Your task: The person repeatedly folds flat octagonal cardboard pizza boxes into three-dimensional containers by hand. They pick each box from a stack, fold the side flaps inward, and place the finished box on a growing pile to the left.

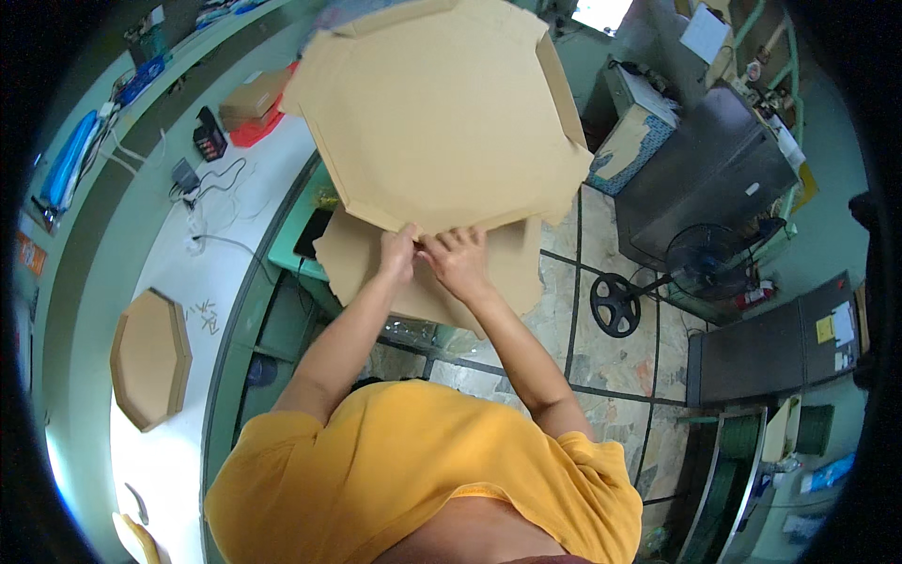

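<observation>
A large, roughly octagonal cardboard sheet (451,122) stretches out in front of me, with some of its side flaps folded up. My left hand (399,254) is closed on its near edge, fingers pinching the flap. Close beside it, my right hand (456,260) has its fingers curled over the same edge, with the thumb toward the left hand. Beneath lies another flat cardboard piece (352,258), partly covered by the sheet and my forearms. Under the upper sheet, the support at the far side is hidden.
On the white counter (254,193) at left are a shallow octagonal cardboard tray (150,362), small scraps (204,315), cables, a black device (209,136) and a brown box (256,97). Rightward, a standing fan (700,263) is on the tiled floor near a dark cabinet (700,174).
</observation>
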Tool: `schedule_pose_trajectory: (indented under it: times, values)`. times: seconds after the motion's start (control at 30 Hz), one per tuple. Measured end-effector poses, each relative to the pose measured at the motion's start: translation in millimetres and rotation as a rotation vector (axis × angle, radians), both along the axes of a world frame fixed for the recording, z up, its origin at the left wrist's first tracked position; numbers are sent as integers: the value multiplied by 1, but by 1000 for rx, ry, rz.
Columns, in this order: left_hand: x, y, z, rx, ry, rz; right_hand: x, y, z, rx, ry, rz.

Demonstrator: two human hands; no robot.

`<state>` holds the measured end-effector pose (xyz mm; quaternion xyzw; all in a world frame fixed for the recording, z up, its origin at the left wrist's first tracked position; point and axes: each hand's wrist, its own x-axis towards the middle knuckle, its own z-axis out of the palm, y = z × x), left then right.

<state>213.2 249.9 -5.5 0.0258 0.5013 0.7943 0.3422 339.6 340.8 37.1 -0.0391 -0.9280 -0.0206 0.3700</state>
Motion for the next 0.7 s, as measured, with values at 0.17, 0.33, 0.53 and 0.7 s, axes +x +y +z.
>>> schedule_pose_trajectory:
  times: [0.17, 0.33, 0.53, 0.7]
  values:
    - [-55, -56, 1, -64, 233, 69, 85, 67, 73, -40, 406, -421]
    - [-70, -75, -8, -134, 551, -106, 129, 111, 94, -1289, 227, 20]
    - [-77, -61, -18, -570, 786, 72, 105, 70, 50, -1524, 651, 41]
    - [-84, -77, 0, -608, 775, -107, 100, 83, 54, -1657, 597, -68]
